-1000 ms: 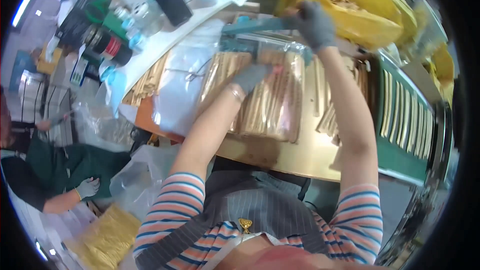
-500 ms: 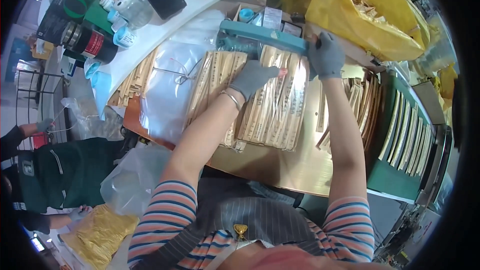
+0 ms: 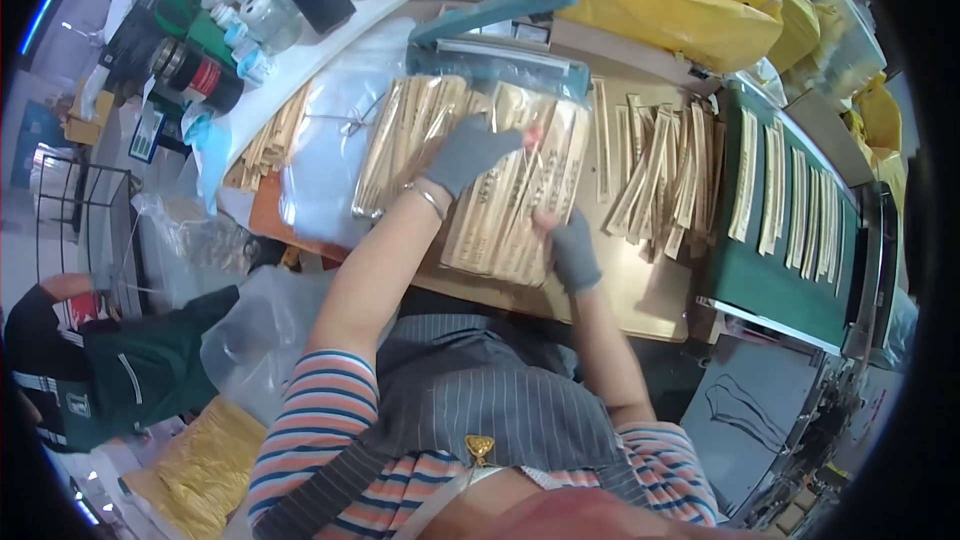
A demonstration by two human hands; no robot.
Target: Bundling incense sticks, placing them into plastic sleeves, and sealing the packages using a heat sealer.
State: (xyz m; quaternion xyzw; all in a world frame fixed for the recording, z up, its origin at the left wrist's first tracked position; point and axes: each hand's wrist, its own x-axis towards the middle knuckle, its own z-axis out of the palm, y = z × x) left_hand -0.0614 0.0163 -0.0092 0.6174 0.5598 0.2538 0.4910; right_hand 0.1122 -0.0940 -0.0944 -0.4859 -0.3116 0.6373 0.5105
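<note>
A clear plastic bag of long, flat, wood-coloured sticks with dark print lies in front of me. My left hand, in a grey fingerless glove, holds its left upper side with the thumb stretched across the top; the other fingers are partly hidden. Gripping the lower right edge is my right hand, similarly gloved, thumb on top and fingers mostly out of sight. The bag's far end meets a blue-green bar sealer, whose lever arm is raised. A second bag of sticks lies to the left.
Loose sticks are spread on the table at right, beside a green conveyor belt carrying more. Yellow bags stand at the back. Left are flat clear bags and a white counter with a dark flask. A co-worker is at far left.
My right hand has left the sealer's lever and come down to the bag's lower right edge. The lever has swung up. My left hand still holds the bag, and the view has shifted.
</note>
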